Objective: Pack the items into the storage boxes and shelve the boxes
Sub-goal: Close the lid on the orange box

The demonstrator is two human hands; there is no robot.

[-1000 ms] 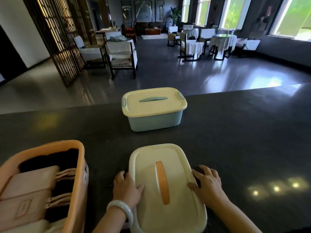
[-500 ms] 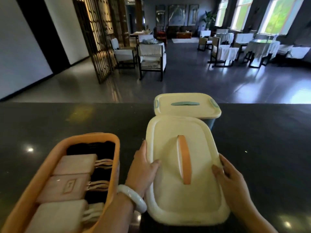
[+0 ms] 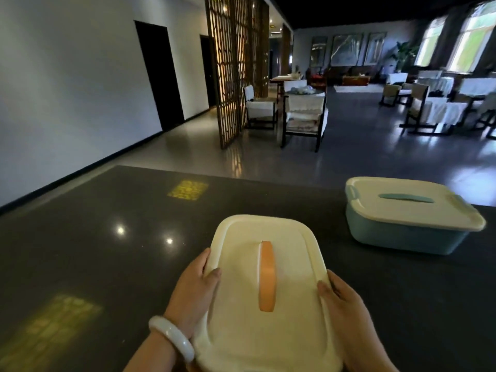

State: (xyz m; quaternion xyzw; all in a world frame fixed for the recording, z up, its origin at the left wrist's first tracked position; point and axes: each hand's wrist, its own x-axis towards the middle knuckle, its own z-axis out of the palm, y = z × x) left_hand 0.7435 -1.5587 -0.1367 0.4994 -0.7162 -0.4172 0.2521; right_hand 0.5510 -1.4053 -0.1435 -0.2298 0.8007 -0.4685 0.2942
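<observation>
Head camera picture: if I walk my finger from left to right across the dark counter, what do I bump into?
White bangle → left hand → cream lid with the orange handle → right hand → blue storage box with a cream lid.

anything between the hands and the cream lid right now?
No. The left hand and right hand each grip a side edge of the lid, thumbs on top, with nothing in between. The blue box sits apart, further back on the right of the counter.
</observation>
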